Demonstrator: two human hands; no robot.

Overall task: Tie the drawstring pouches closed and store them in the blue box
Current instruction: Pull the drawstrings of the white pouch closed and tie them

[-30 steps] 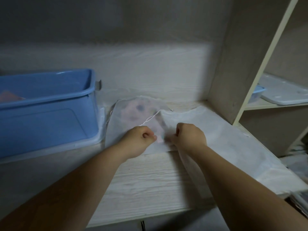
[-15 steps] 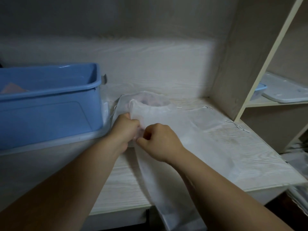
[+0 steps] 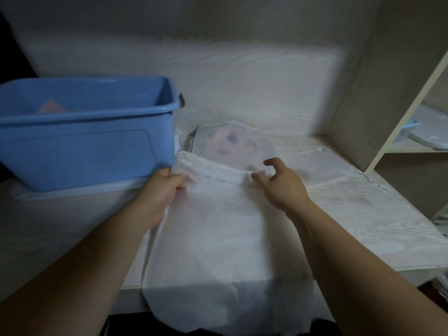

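A long sheer white drawstring pouch (image 3: 213, 243) lies down the middle of the shelf, its lower end hanging over the front edge. My left hand (image 3: 162, 190) pinches the left end of its hemmed mouth. At the right end of that hem, my right hand (image 3: 281, 183) has its fingers spread and the fingertips touching the fabric. Behind the hem lies another pouch (image 3: 232, 144) with a pink, spotted thing showing through. The blue box (image 3: 84, 132) stands open at the left, close to my left hand, with something pink inside.
A further flat white pouch (image 3: 339, 190) with loose strings covers the shelf's right part. A vertical wooden divider (image 3: 358, 98) closes the right side; beyond it a lower shelf holds a white lid (image 3: 429, 132). The box rests on a pale lid.
My hands have moved apart along the pouch's hem, spreading its mouth flat. The pouch has slid toward me and hangs further over the shelf edge. My right hand's fingers have loosened.
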